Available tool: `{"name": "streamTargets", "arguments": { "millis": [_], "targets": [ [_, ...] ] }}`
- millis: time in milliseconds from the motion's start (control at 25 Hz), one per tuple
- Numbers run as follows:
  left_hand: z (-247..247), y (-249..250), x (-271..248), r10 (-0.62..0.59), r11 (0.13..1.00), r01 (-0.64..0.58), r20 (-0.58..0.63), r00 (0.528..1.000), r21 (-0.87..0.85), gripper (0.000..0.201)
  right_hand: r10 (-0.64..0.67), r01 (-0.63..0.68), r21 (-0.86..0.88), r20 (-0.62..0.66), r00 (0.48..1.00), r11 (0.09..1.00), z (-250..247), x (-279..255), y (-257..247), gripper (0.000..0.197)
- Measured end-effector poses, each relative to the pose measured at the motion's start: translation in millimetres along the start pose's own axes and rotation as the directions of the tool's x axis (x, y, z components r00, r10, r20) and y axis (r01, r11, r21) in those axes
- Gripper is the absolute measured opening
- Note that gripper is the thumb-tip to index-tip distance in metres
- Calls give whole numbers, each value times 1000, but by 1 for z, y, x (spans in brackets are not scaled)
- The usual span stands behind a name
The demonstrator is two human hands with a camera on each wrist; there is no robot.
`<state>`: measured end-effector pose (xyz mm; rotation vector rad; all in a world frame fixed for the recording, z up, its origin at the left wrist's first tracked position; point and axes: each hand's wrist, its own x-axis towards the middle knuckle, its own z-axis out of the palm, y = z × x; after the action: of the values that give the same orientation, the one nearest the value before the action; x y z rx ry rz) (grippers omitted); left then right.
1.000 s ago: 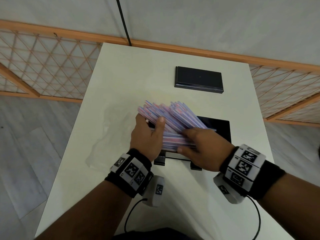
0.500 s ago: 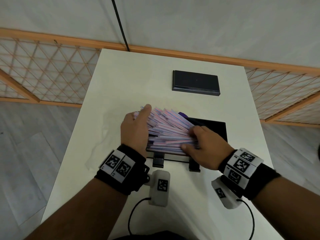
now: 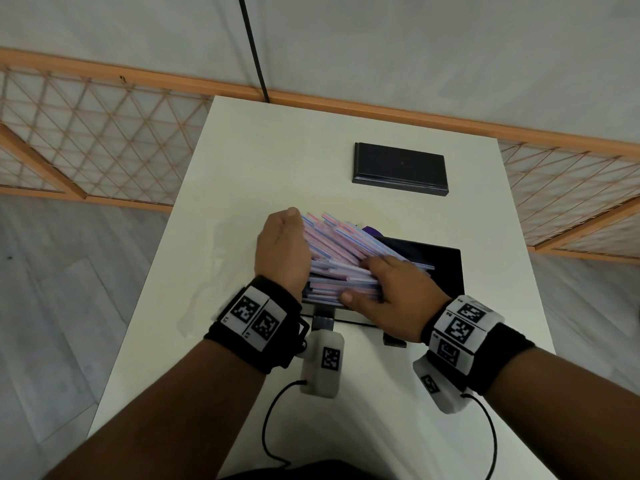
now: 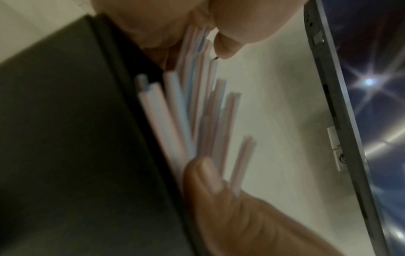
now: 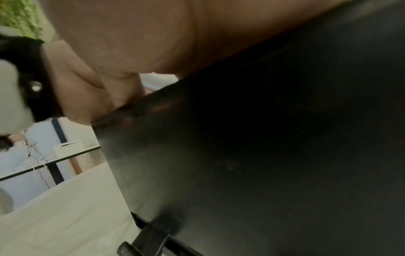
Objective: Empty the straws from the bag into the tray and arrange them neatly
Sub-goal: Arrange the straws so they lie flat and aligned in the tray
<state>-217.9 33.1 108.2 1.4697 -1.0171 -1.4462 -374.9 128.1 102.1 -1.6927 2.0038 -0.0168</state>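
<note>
A thick pile of pink, blue and white striped straws (image 3: 341, 249) lies across the left part of the black tray (image 3: 448, 271), with the left ends sticking out past its edge. My left hand (image 3: 282, 252) stands edge-on with its palm against those left ends. In the left wrist view the straw ends (image 4: 197, 110) point at the palm, between the thumb (image 4: 205, 178) and a bent finger (image 4: 225, 46). My right hand (image 3: 384, 291) lies over the near part of the pile, fingers curled on top and thumb on the near side. The right wrist view shows mostly the tray wall (image 5: 263, 147).
The clear, flattened plastic bag (image 3: 214, 271) lies on the white table (image 3: 263, 161) left of the tray. A flat black lid or box (image 3: 400, 166) sits farther back. Something small and purple (image 3: 373, 232) peeks out behind the straws. A wooden lattice fence (image 3: 104, 140) surrounds the table.
My left hand has come off the top of the pile and moved to the straws' left ends. The fanned pile has drawn closer together. My right hand stays on the near side.
</note>
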Motion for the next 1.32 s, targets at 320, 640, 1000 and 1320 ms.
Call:
{"name": "streamTargets", "arguments": {
  "millis": [320, 640, 1000, 1320],
  "targets": [
    [-1, -6, -10, 119, 984, -118, 6, 993, 133, 35, 13, -19, 100, 59, 998, 995, -2, 7, -12, 61],
    [-3, -12, -11, 172, 978, -164, -50, 984, 129, 38, 43, -46, 35, 108, 993, 998, -4, 16, -27, 65],
    [-5, -8, -17, 73, 995, -70, -44, 996, 70, 53, 25, -26, -13, -134, 991, 1000, 4, 1, -23, 62],
    [-4, 7, 0, -216, 954, 214, 13, 976, -212, 37, 221, -218, 34, -107, 969, 975, -9, -6, 10, 86]
  ]
}}
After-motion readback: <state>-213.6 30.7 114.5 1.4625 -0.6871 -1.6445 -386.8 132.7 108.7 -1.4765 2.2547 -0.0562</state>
